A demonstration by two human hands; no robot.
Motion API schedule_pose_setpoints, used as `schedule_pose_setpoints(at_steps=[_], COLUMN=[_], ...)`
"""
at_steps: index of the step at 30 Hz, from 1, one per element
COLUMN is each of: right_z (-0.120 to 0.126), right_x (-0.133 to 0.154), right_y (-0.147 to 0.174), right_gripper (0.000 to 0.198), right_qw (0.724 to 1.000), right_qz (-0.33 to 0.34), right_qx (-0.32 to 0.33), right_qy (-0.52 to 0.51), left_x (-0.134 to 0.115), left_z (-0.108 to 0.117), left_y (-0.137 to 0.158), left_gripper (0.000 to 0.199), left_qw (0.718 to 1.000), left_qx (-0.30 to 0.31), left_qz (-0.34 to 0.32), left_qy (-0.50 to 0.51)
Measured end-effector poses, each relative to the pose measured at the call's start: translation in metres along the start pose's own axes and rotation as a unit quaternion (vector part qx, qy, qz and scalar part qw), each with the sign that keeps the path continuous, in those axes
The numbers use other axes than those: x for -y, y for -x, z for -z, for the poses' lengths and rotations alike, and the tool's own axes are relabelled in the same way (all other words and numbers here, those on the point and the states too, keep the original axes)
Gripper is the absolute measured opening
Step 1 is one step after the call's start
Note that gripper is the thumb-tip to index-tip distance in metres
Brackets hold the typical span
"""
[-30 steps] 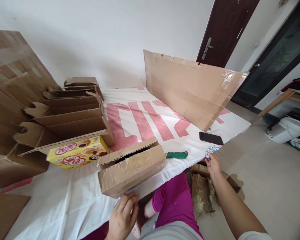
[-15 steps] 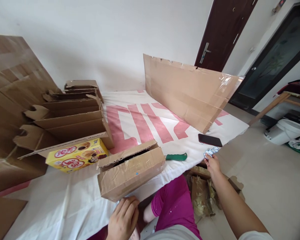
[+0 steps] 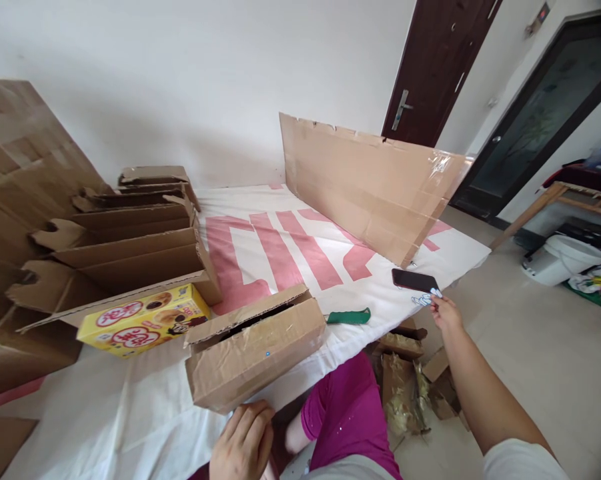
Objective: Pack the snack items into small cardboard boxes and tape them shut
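My right hand [image 3: 446, 312] is at the table's right front edge, its fingers pinched on small white-and-blue paper cutouts [image 3: 422, 301], possibly stickers. They lie against the near side of a black phone [image 3: 411, 279] and partly overlap its corner. My left hand [image 3: 246, 437] is curled at the table edge, just below a narrow cardboard box [image 3: 257, 357]; whatever is under its fingers is hidden. That box has a gap along its top. Touching or close to its right end is a green-handled tool [image 3: 349, 317], its other end hidden.
A yellow snack box [image 3: 140, 320] leans by open cardboard boxes [image 3: 130, 247] at left. A tall cardboard sheet [image 3: 365, 187] stands across the white-and-pink cloth [image 3: 290, 250]. Cardboard scraps [image 3: 400, 393] lie on the floor below; a white bucket [image 3: 563, 259] is at right.
My right hand has moved right and slightly up with the cutouts, which now spread toward the phone's corner. My left hand stays by the box. The view has shifted slightly.
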State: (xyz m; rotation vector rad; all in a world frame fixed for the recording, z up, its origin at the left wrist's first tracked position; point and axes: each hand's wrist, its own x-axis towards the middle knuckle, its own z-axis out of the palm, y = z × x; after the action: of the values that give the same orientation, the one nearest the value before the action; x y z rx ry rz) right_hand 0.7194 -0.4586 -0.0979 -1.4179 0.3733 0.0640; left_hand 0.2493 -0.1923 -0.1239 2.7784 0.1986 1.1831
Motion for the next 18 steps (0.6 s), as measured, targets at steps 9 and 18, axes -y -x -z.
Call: schedule_pose_setpoints(at_steps=[9, 18], right_z=[-0.001, -0.015], right_x=[0.0, 0.013], right_y=[-0.007, 0.002], right_gripper=[0.036, 0.03], right_qw=[0.997, 0.994], right_qz=[-0.061, -0.053], right_qx=[0.022, 0.065], right_qy=[0.029, 0.065], left_x=[0.0, -0.001], left_z=[0.001, 0.0], left_y=[-0.001, 0.001], left_gripper=[0.018, 0.019], left_qw=[1.0, 1.0], left_qx=[0.008, 0.009], left_qz=[0.003, 0.01], left_qy=[-0.005, 0.002])
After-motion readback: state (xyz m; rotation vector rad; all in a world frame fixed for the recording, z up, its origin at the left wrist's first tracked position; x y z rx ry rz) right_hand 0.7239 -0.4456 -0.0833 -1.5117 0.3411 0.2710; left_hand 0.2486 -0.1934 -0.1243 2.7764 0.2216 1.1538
